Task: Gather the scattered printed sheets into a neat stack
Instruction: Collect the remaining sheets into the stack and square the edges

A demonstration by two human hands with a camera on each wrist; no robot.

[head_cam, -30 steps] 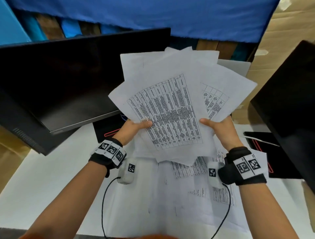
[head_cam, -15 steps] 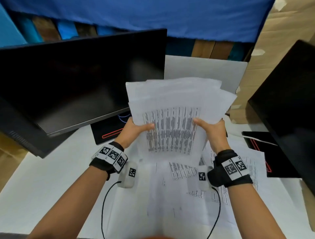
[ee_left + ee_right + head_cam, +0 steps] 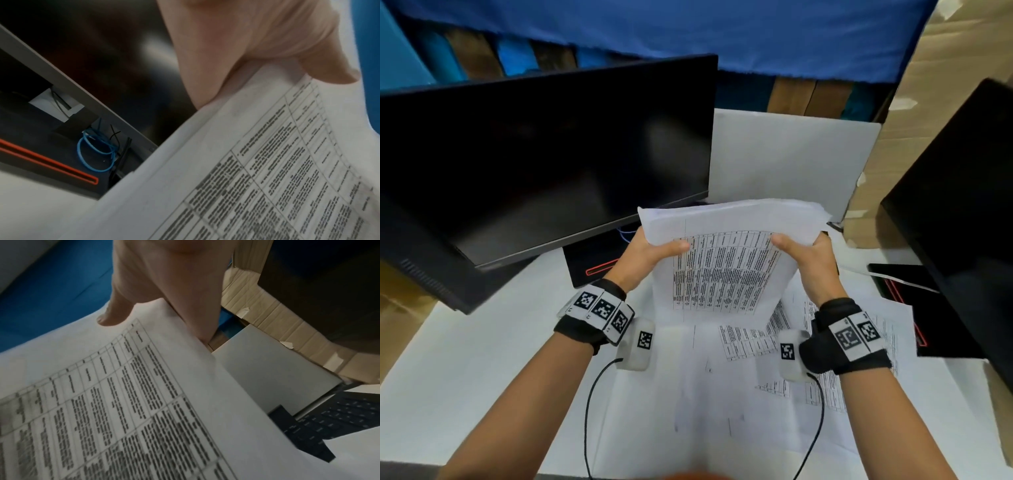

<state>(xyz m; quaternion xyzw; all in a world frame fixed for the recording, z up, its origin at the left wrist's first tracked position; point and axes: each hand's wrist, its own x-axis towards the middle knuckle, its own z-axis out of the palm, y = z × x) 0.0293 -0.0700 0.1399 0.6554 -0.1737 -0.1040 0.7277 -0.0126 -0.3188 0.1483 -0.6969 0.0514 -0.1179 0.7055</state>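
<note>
printed sheets upright, long axis vertical, left hand and right hand each pinching a side edge

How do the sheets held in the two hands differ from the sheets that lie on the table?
The held sheets are raised off the table, gripped by the left hand and the right hand; the sheets on the table lie flat, touched by no hand. The held sheets are squared into one bundle, while the sheets on the table are spread at different angles and overlap loosely. Both are white paper with printed tables.
</note>
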